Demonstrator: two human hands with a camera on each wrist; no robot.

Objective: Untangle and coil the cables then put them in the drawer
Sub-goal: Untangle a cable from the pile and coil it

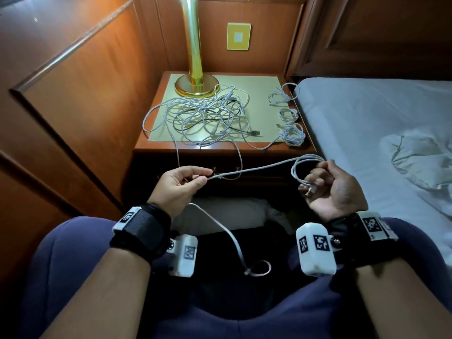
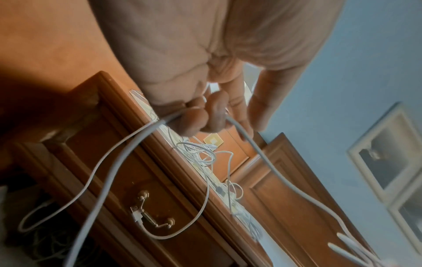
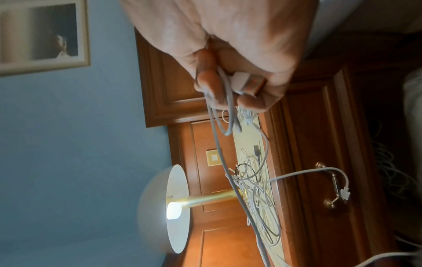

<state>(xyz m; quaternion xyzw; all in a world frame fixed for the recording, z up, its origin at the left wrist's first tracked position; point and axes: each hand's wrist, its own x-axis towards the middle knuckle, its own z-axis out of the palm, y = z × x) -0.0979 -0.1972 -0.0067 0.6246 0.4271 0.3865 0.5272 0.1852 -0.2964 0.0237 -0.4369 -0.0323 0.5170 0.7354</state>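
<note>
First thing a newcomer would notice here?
The white cable stretched between the left hand and the right hand, which holds a small loop of it. Behind them, a tangled cable pile sprawls on the nightstand beside the brass lamp.

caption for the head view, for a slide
Both hands, left and right, coil a white cable before a nightstand holding a tangle.

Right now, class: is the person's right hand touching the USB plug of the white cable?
Touching. The right wrist view shows the right hand with its fingers curled round the USB plug and a loop of the white cable.
</note>
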